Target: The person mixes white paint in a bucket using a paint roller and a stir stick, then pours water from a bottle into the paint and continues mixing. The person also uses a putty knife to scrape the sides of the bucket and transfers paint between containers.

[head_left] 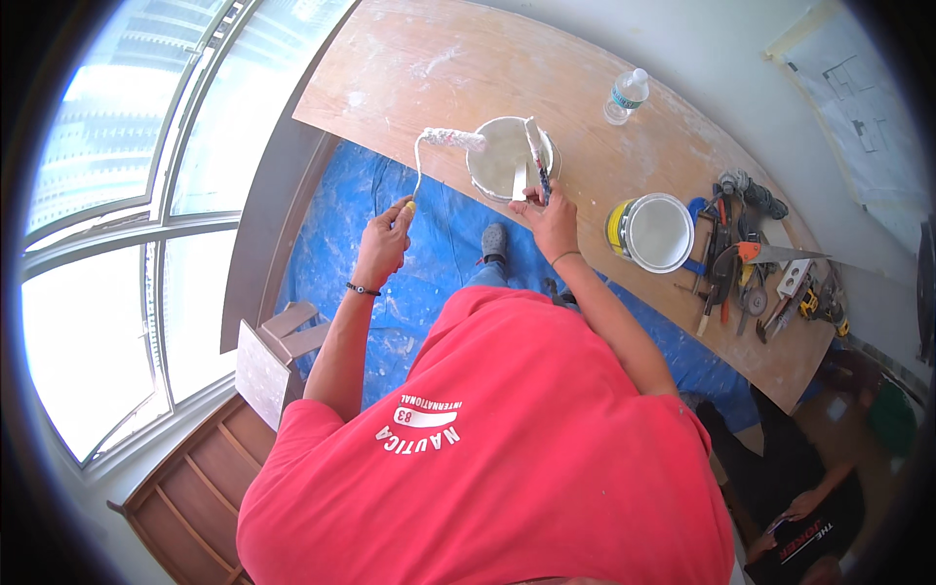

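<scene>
My left hand is closed round the yellow-ended handle of a small paint roller. Its thin bent frame rises from my fist, and the white fluffy sleeve reaches the left rim of a white paint bucket. Over the bucket's right side, my right hand grips a slim paint-smeared paintbrush, pale at its upper end and dark near my fingers. A flat white strip shows beside those fingers, at the bucket's near side; whether I hold it too is unclear. Pale paint coats the inside of the bucket.
The bucket stands on a wooden worktop with a plastic bottle, a yellow-labelled can, a handsaw and several tools. Blue sheeting covers the floor. Windows are left; another person is at lower right.
</scene>
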Motion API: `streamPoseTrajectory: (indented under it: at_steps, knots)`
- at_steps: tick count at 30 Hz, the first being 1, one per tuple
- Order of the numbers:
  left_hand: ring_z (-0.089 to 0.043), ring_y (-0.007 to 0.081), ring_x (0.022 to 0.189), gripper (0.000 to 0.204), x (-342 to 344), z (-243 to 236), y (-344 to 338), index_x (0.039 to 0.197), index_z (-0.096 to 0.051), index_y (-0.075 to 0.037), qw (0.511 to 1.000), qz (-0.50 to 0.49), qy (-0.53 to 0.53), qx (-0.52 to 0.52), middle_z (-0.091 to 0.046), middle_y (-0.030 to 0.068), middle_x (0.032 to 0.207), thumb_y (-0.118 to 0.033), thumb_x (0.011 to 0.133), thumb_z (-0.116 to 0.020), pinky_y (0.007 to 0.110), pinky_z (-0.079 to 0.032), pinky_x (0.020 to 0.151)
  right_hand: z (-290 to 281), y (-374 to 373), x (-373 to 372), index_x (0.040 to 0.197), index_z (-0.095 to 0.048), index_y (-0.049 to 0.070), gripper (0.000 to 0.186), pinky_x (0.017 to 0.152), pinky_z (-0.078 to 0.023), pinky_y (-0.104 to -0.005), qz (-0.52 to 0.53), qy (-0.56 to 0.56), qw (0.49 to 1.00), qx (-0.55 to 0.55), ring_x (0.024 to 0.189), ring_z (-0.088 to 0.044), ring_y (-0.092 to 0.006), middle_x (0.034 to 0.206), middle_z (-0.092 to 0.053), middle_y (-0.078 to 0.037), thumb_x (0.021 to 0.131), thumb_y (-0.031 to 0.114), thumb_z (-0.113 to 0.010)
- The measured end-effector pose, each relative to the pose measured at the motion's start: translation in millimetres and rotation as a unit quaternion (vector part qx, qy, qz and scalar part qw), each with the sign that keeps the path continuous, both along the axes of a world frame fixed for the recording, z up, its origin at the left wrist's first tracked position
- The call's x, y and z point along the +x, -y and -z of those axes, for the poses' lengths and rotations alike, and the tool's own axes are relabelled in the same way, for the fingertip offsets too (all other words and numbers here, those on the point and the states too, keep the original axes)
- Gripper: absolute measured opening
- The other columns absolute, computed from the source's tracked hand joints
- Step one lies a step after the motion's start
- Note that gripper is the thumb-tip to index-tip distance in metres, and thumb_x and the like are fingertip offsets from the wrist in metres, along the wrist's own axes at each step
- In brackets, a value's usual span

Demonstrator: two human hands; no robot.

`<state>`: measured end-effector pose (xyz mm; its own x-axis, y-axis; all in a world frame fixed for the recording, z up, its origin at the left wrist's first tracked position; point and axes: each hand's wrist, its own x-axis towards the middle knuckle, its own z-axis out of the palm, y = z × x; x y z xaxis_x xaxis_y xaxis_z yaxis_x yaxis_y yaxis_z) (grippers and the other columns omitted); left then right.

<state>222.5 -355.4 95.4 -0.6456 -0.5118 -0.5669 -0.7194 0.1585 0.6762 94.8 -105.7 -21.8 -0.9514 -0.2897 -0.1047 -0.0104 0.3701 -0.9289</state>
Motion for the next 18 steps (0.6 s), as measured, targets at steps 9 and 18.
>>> streamPoseTrajectory:
  at_steps: [9,18]
  knots:
    - [-0.049,0.0094,0.044,0.048,12,-10,-19,0.144,-0.066,-0.009,0.998,0.025,0.052,0.02,-0.051,-0.0007,0.059,-0.04,0.11,-0.057,0.03,-0.04,0.041,0,0,1,0.1,-0.067,-0.001,0.044,0.077,-0.055,-0.0438,0.002,-0.017,1.0,-0.016,0.076,-0.069,-0.0318,0.084,-0.072,-0.013,0.077,0.025,-0.095]
    - [-0.048,0.0086,0.043,0.051,-21,13,-43,0.147,-0.063,-0.009,0.996,0.074,-0.037,-0.032,-0.053,-0.0003,0.062,-0.043,0.109,-0.057,0.029,-0.04,0.042,0,2,2,0.098,-0.067,-0.001,0.044,0.08,-0.058,-0.0406,0.0,-0.014,1.0,0.007,0.081,-0.073,-0.0277,0.088,-0.075,-0.013,0.077,0.025,-0.095]
